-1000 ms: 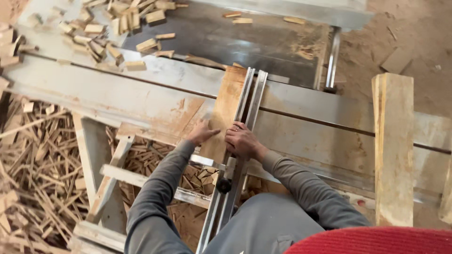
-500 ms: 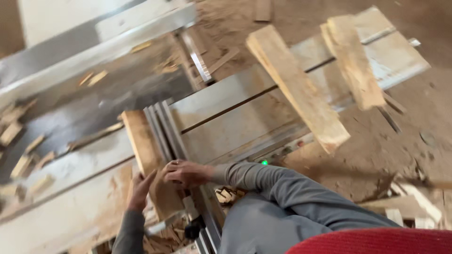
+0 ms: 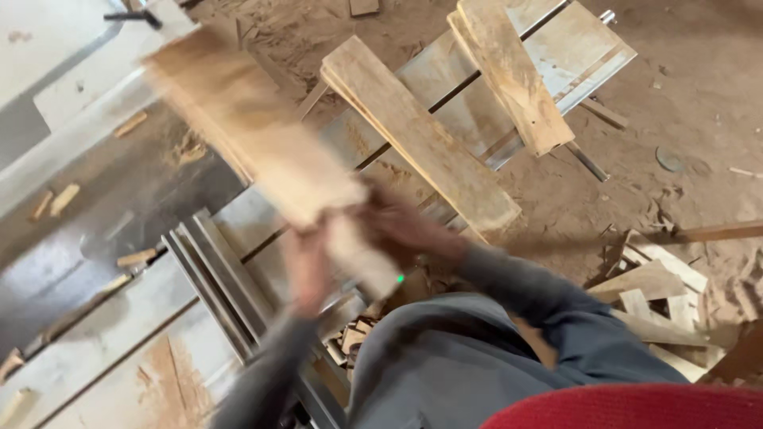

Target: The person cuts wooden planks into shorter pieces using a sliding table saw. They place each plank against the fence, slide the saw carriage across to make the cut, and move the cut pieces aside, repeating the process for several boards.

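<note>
Blurred wooden plank (image 3: 254, 143), stiff and probably light, lifted above the saw bench (image 3: 95, 349), left hand (image 3: 306, 266) and right hand (image 3: 405, 226) each clasping its near end.

Both hands, left hand (image 3: 306, 266) and right hand (image 3: 405, 226), grip a blurred wooden board (image 3: 254, 143) (tilted toward upper left) above the saw table (image 3: 103, 349); two planks (image 3: 429, 143) lie upper right.
</note>
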`<state>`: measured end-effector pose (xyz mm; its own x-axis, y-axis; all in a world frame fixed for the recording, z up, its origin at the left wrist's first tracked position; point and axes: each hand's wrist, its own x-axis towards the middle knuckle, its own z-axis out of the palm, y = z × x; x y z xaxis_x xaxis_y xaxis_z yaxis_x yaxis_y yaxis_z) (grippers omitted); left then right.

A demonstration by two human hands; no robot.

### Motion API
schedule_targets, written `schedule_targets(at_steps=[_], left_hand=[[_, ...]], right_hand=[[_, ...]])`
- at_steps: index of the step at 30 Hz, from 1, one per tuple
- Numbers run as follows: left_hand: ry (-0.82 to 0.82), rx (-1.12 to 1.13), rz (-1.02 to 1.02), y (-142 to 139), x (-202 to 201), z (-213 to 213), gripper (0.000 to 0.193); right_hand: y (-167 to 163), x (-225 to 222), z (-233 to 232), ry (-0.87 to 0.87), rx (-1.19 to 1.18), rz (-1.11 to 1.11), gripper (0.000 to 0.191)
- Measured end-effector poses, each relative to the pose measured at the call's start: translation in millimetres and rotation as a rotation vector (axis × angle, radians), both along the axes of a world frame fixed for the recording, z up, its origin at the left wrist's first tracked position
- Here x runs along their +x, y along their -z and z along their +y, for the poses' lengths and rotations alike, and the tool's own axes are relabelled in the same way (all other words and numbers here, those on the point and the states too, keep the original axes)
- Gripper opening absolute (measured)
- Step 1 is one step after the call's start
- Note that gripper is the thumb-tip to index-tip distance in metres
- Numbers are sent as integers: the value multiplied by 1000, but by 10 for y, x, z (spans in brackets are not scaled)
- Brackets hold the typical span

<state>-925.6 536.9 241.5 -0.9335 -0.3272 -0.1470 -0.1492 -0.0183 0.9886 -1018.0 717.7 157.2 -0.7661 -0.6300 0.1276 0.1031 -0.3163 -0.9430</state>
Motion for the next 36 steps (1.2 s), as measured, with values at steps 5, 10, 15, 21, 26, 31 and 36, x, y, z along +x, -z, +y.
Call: schedule_targets(at_steps=[5, 10, 15, 21, 26, 31, 36], left_hand=[[270, 54, 220, 855, -974, 1557, 58], [46, -5, 96, 1783, -1005, 1822, 54], [125, 386, -279, 2171, -1086, 1849, 57], [105, 655, -295, 2048, -1142, 1839, 38], [-34, 729, -463, 1685, -1236, 1774, 32], [-17, 689, -506, 1339, -1270, 1776, 32], [19, 762, -234, 1124, -1282, 1841, 32]], right_hand=[[166, -1086, 2143, 380, 746, 229, 37], [221, -2143, 3206, 632, 1134, 331, 51], [268, -2531, 3315, 603, 1142, 358, 47], [123, -2213, 2838, 608, 1515, 878, 78], [401, -1209, 1681, 87, 1261, 667, 128], [487, -1092, 1413, 154, 1269, 562, 129], [169, -1288, 1544, 6, 892, 207, 121]])
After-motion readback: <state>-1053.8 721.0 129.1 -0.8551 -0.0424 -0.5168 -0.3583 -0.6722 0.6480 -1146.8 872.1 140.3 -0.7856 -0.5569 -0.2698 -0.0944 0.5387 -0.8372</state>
